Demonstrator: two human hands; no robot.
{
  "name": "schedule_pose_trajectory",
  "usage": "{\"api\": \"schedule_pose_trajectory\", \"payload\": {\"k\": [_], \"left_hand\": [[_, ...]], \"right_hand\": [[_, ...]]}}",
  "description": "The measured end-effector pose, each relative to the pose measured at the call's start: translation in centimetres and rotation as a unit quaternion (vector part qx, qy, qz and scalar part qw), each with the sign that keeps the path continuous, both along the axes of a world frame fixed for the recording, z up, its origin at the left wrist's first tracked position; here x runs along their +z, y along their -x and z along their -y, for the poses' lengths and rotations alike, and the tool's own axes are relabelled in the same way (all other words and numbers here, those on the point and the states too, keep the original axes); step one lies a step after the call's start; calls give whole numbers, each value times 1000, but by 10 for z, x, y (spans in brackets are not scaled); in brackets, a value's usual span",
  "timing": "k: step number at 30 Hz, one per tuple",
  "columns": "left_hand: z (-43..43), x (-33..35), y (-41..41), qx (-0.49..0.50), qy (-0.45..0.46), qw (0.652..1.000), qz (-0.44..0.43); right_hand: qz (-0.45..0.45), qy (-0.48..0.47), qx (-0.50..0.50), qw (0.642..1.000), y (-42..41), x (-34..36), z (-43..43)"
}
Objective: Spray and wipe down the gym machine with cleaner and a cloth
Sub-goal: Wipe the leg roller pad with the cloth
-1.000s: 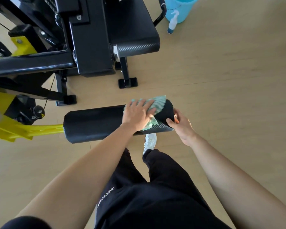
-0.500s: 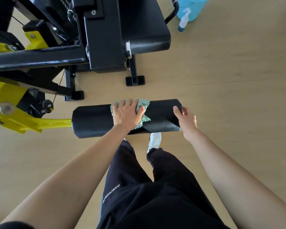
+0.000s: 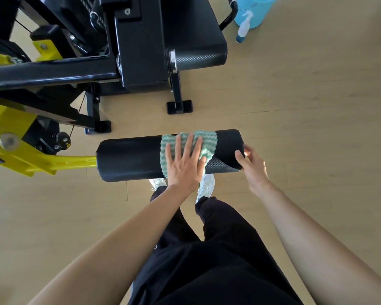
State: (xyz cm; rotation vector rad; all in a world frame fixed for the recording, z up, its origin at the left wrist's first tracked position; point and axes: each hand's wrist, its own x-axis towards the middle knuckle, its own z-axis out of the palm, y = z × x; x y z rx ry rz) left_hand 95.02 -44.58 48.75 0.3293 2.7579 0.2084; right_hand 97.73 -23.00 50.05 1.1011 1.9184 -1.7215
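Seen from the head camera, looking down: one black roller pad, one cloth, one spray bottle and one blue tub, with two hands at work and two white shoes showing below the pad.

The roller pad lies with its long axis running left to right across the frame. Its left end meets the machine's yellow arm, and its free end points right. It is matte black, with a woven, carbon-like texture catching the light near the right end.

The cloth, green with white zigzag stripes, is draped over the top of the pad's right half. The left hand presses it flat against the pad, fingers straight and spread. The right hand grips the pad's right end, thumb on the near side and fingers curled round the end face.

Beyond the pad stands the machine's black frame and seat pad. The spray bottle, white-headed, rests on the light wood floor at upper right, touching or just beside the blue tub and well apart from both hands.
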Motion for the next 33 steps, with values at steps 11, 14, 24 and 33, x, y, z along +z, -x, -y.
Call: {"api": "schedule_pose_trajectory", "payload": {"k": [11, 14, 24, 33], "left_hand": [[-14, -1, 29, -146, 3, 989, -19], [33, 2, 25, -70, 26, 997, -28], [220, 8, 15, 192, 54, 980, -21], [198, 6, 36, 171, 26, 985, 5]], "right_hand": [[12, -220, 36, 975, 6, 2, 23], [-41, -373, 93, 922, 8, 7, 52], [-103, -391, 465, 788, 71, 7, 124], [-111, -440, 490, 744, 50, -1, 119]]}}
